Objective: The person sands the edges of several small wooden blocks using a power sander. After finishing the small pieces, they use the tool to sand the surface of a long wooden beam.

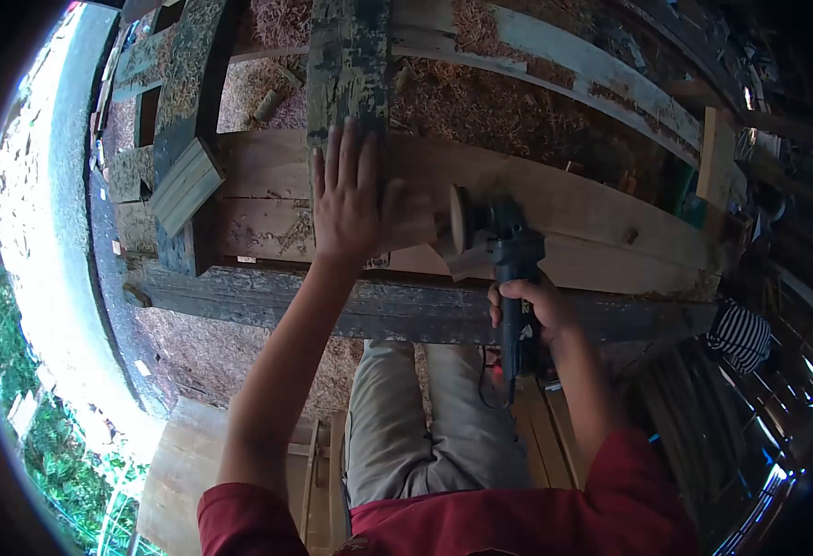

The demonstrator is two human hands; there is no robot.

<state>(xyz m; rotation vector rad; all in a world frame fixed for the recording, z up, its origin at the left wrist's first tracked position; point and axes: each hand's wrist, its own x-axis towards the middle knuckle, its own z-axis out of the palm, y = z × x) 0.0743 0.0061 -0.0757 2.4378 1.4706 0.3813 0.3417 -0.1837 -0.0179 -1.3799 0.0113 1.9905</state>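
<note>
My right hand point(536, 304) is wrapped around the body of a dark angle grinder point(517, 250). The grinder's round disc point(459, 219) stands on edge, facing left toward a pale wood piece point(413, 222) that is blurred. My left hand point(345, 199) lies with its fingers stretched away from me, over the planks and the near end of a weathered dark beam point(349, 65). Its thumb side is smeared and right beside the pale wood piece. Under both hands run long brown planks point(573, 199).
Wood shavings point(480, 107) cover the ground beyond the planks. A thick grey timber point(406, 310) crosses in front of my legs. A short board point(187, 185) leans at the left, and an upright wood block point(716, 157) stands at the right. Striped cloth point(740, 334) hangs at the timber's right end.
</note>
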